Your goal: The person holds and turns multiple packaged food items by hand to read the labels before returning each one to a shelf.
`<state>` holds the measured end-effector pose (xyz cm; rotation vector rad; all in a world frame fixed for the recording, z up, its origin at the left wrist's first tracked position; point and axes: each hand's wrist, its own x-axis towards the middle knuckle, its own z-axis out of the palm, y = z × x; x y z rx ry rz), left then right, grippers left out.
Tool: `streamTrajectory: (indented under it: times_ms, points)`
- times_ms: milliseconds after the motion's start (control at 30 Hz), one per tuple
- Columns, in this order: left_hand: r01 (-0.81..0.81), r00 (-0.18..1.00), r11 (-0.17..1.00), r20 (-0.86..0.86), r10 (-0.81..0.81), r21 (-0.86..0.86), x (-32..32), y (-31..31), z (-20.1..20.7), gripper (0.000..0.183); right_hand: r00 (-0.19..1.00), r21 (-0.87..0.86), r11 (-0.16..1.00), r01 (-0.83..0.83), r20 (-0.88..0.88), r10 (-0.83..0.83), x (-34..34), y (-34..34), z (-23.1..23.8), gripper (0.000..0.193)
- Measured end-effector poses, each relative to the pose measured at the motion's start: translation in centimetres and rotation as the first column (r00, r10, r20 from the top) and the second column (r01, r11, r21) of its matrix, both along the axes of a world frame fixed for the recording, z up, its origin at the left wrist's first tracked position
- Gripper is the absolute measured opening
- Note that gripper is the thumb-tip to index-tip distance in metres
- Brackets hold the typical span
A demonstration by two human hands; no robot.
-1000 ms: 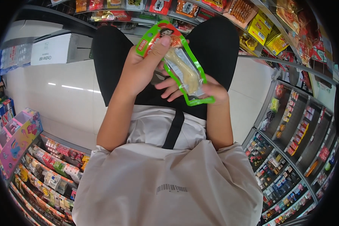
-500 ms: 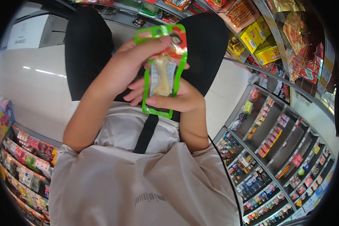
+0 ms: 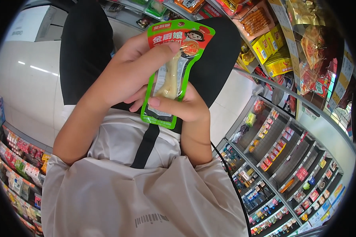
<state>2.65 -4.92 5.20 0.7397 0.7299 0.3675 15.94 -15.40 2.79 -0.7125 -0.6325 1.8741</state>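
Note:
A vacuum-packed drumstick (image 3: 171, 81) in a pouch with a green border and red top is held in front of my lap, its pale meat showing through the clear window. My left hand (image 3: 132, 67) grips it from the left, thumb pressed across the upper front. From the right, my right hand (image 3: 188, 106) holds the lower part with its thumb over the window. Most of the fingers of both hands are hidden behind the pouch.
Shelves of packaged snacks curve along the top and right, with yellow packets (image 3: 271, 49) close by. Another rack (image 3: 281, 177) with rows of small goods is at lower right; more shelves (image 3: 21, 170) stand at lower left. A white box (image 3: 29, 23) is at upper left.
The pouch has tilted, its top leaning to the right, and its printed front shows more sharply. Both hands still hold it. The whole view has shifted slightly.

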Motion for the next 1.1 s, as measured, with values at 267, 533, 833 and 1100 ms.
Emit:
streamTrajectory:
  times_ms: [267,533,833,1100]
  points:
    - [-0.003,1.000,0.997,0.011,0.002,0.078,-0.2,-0.3,-0.7,0.030,0.996,-0.001,1.000,-0.009,0.085,0.009,-0.6,-0.2,0.5,0.038]
    - [-0.010,0.998,0.999,0.062,0.008,0.038,-0.4,-0.4,-1.2,0.030,0.992,-0.016,1.000,-0.007,0.123,0.009,-0.8,-0.4,0.6,0.034]
    - [0.121,0.984,0.993,0.130,-0.120,0.005,-1.2,0.4,-1.0,0.042,0.995,-0.105,0.994,-0.004,0.100,0.015,-0.7,-0.4,1.3,0.051]
    - [-0.078,0.996,0.994,0.039,0.076,0.070,-0.3,-0.2,-1.5,0.061,0.996,-0.093,0.995,-0.044,0.072,0.051,-0.7,-0.4,1.2,0.057]
